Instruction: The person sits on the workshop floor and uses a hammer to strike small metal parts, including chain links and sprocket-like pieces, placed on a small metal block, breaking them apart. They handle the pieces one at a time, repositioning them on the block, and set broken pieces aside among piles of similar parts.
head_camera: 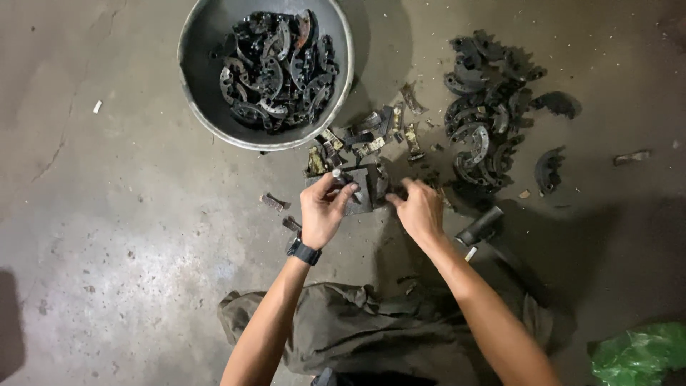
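— Left hand curled round a thin silvery metal rod, tip down on the dark square metal block on the stained concrete floor.

— Right hand half open, fingertips on the block's edge, gripping nothing (as far as visible).

— Could slip: rod skidding off, jabbing fingers.

— Loose curved dark brake shoes nearby, round grey metal basin beyond.
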